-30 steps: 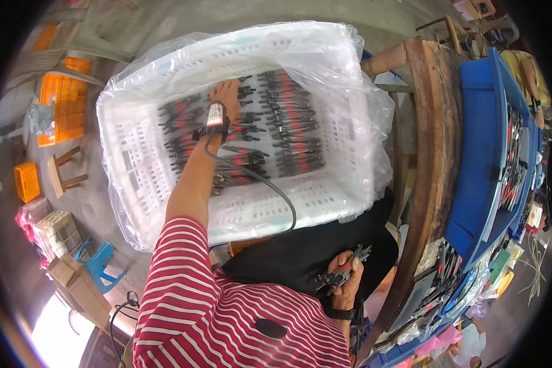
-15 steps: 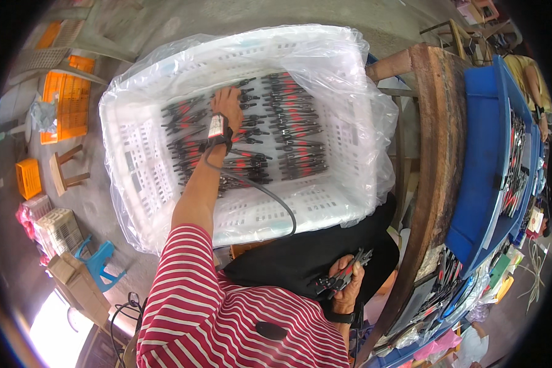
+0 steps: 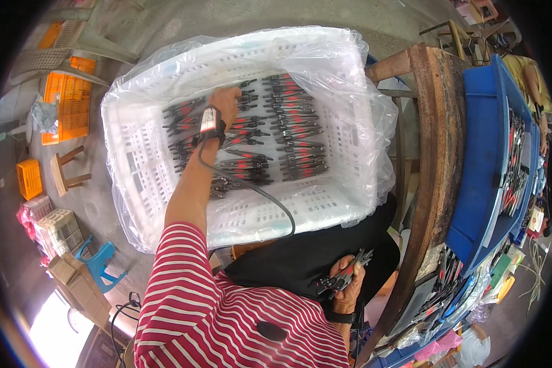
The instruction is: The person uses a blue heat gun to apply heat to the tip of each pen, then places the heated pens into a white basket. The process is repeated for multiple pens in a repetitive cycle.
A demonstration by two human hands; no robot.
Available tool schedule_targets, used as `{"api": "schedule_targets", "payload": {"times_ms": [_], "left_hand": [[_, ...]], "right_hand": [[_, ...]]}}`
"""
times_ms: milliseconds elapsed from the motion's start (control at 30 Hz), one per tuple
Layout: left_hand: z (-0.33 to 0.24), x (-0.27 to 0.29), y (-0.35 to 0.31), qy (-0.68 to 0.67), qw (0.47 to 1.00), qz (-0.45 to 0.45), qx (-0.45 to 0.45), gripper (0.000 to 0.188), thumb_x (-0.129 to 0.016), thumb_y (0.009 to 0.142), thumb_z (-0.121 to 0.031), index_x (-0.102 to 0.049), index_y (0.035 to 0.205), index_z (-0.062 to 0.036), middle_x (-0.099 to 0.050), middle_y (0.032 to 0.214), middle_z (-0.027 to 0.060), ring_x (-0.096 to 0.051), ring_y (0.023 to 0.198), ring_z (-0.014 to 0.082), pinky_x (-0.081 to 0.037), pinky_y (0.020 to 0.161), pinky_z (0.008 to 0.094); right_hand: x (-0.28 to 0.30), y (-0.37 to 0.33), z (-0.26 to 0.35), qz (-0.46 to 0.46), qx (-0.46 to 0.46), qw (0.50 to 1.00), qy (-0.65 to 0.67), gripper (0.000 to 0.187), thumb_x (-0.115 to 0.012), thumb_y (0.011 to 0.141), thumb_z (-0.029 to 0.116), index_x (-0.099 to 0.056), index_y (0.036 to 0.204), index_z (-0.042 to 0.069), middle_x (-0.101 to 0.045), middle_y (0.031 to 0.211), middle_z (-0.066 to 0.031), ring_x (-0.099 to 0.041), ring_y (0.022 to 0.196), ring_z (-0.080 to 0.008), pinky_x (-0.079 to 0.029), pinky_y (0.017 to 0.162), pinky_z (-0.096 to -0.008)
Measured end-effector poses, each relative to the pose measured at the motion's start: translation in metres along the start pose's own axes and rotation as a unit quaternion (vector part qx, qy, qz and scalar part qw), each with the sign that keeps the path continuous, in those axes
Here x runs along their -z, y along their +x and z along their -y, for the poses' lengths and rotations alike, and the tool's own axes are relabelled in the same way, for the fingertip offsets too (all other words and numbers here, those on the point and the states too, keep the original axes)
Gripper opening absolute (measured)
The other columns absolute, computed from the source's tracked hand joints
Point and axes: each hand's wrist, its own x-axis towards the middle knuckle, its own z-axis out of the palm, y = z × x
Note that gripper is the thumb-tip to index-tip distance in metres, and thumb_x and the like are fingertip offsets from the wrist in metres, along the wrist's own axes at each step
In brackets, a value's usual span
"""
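Observation:
My left hand point(image 3: 226, 103) reaches down into a white plastic crate point(image 3: 119, 122) lined with clear plastic. It is over the far part of the left row of slim black-and-red tools point(image 3: 242, 167); its fingers are bent down and mostly hidden, so whether it grips a tool does not show. A second row of the same tools point(image 3: 295, 126) lies stacked along the right of the crate. Close to my body, my right hand point(image 3: 346, 292) is closed round a bundle of these black-and-red tools point(image 3: 342, 279), held over my dark-clothed lap.
A thick wooden bench edge point(image 3: 432, 147) runs along the right. Blue trays point(image 3: 481, 153) there hold more tools. A cable point(image 3: 257, 189) trails from my left wrist across the crate. At left are orange crates point(image 3: 73, 101), a wooden stool point(image 3: 64, 167) and a blue stool point(image 3: 101, 264).
My left hand and wrist have shifted slightly left and turned over the left row. My right hand and its bundle stay in place.

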Motion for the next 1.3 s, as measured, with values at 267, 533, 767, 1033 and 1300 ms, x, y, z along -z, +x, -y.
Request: {"api": "schedule_targets", "payload": {"times_ms": [267,533,767,1033,1300], "left_hand": [[0.007,0.0,0.017,-0.07,0.977,-0.004,0.2,0.025,-0.053,0.074,-0.006,-0.064,0.097,-0.005,-0.061,0.095,0.0202,-0.054,0.097,0.0379,-0.043,0.083,0.0446],[-0.028,0.013,0.018,0.125,0.985,-0.024,0.117,0.028,-0.057,0.072,-0.002,-0.061,0.099,-0.0084,-0.062,0.098,0.0106,-0.053,0.1,0.0292,-0.036,0.087,0.045],[-0.024,0.015,0.018,0.111,0.986,0.056,0.115,0.026,-0.056,0.073,-0.003,-0.06,0.098,-0.009,-0.061,0.096,0.0109,-0.052,0.101,0.0291,-0.036,0.086,0.0449],[-0.021,-0.001,0.015,0.084,0.989,-0.007,0.122,0.026,-0.055,0.073,-0.004,-0.061,0.098,-0.0093,-0.059,0.1,0.0115,-0.051,0.103,0.0301,-0.036,0.087,0.0476],[-0.023,0.001,0.012,0.009,0.975,0.004,0.222,0.019,-0.057,0.074,-0.006,-0.058,0.093,-0.0029,-0.055,0.098,0.0194,-0.055,0.095,0.0356,-0.045,0.081,0.0461]], "right_hand": [[-0.003,0.001,-0.002,0.004,0.013,1.0,0.025,0.039,-0.056,0.085,0.038,-0.053,0.073,0.001,-0.05,0.052,-0.0081,-0.048,0.038,-0.0152,-0.036,0.032,-0.0229],[-0.001,0.0,0.0,-0.007,-0.006,1.0,-0.004,0.044,-0.059,0.08,0.045,-0.056,0.074,0.002,-0.055,0.058,-0.0097,-0.053,0.047,-0.0169,-0.041,0.04,-0.0252],[-0.001,0.0,0.001,0.007,-0.006,1.0,0.006,0.044,-0.059,0.081,0.045,-0.056,0.074,0.002,-0.055,0.058,-0.0093,-0.053,0.048,-0.0171,-0.042,0.042,-0.0261],[-0.001,0.001,0.001,-0.002,-0.01,1.0,-0.002,0.045,-0.058,0.081,0.046,-0.056,0.074,0.002,-0.055,0.058,-0.0094,-0.053,0.048,-0.0173,-0.041,0.041,-0.026],[-0.011,-0.001,0.001,-0.045,0.017,0.999,0.015,0.037,-0.055,0.086,0.037,-0.053,0.073,0.002,-0.05,0.055,-0.0074,-0.049,0.044,-0.0168,-0.039,0.037,-0.0246]]}}
